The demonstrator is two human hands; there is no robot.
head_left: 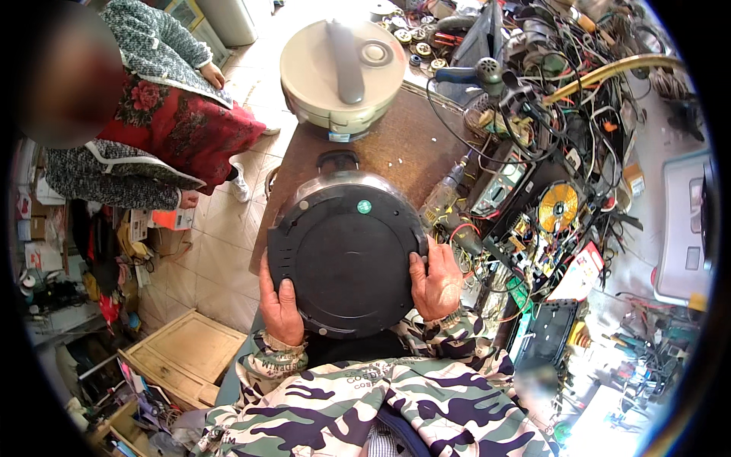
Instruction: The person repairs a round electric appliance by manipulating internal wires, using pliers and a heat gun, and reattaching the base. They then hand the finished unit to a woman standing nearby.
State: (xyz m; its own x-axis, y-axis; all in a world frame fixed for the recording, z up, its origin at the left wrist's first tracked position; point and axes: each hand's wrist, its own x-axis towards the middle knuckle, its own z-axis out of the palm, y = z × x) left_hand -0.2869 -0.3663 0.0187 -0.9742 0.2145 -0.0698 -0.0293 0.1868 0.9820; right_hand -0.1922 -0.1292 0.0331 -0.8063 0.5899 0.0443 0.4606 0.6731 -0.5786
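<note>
A round electric cooker point(350, 259) has its flat black underside turned toward me, with vent slots at the left and a small green sticker near the far edge. Some shiny metal and a black handle show beyond its far rim. My left hand point(282, 305) grips the left side of the cooker, thumb on the underside. On the opposite side my right hand point(435, 280) holds its edge the same way. The fingers beneath are partly hidden. Farther off on the brown table point(422, 141) sits a beige pressure cooker lid point(320, 68) with a long grey handle; what is under it is mostly hidden.
Tangled cables, circuit boards and a copper-coloured coil disc point(558, 206) crowd the right side, with a hair-dryer-like tool point(487, 72) on a cord. A person in a red patterned garment point(179, 129) stands at the far left. Wooden drawers point(183, 350) lie low on the left.
</note>
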